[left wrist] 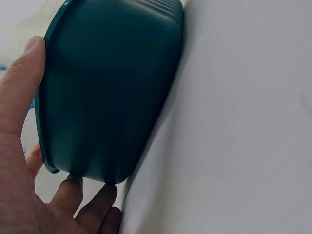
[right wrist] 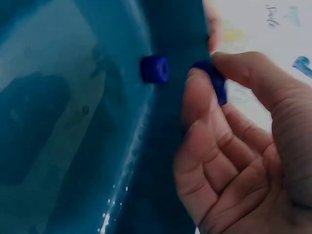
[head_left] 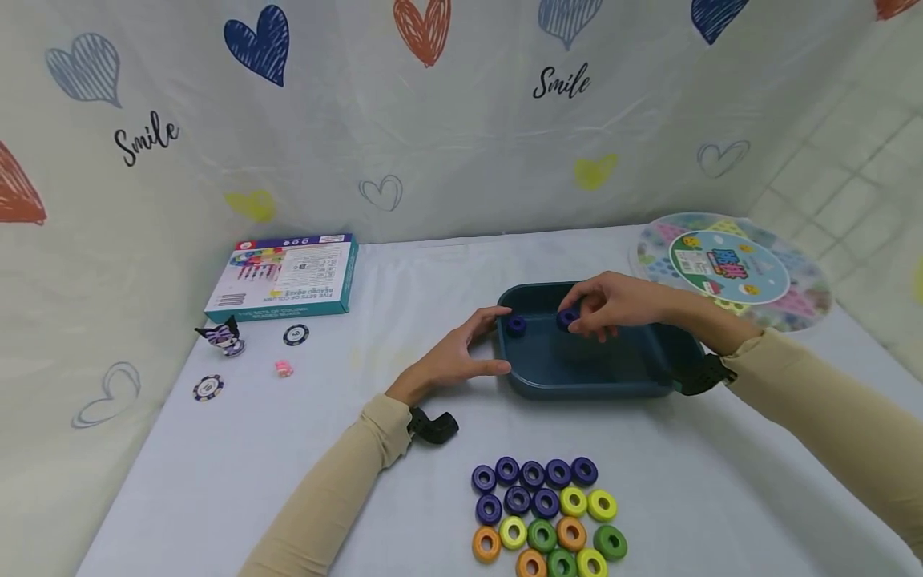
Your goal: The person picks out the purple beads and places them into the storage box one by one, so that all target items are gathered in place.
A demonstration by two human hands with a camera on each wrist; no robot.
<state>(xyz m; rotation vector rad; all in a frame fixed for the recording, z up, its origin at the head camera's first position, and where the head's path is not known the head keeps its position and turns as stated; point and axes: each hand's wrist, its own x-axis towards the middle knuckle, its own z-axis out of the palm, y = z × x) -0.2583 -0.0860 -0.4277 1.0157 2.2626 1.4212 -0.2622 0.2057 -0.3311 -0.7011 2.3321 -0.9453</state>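
Observation:
A dark teal tray [head_left: 591, 385] stands on the table. My left hand [head_left: 461, 357] holds its left end; in the left wrist view the thumb [left wrist: 24, 83] lies along the rim and the fingertips touch the tray's outer wall. Over the tray, my right hand [head_left: 613, 304] pinches a dark blue ring bead [head_left: 567, 319] between thumb and fingers, also seen in the right wrist view as a blue bead [right wrist: 218, 85] partly hidden by fingers. Another dark blue ring bead [head_left: 515, 325] lies inside the tray near its left end.
Several dark blue, yellow, green and orange ring beads [head_left: 542, 534] lie grouped in front of the tray. A flat box [head_left: 288, 276], a small figurine [head_left: 225, 336], two round chips [head_left: 296, 334] and a pink piece [head_left: 284, 368] lie left. A round patterned package [head_left: 731, 268] sits back right.

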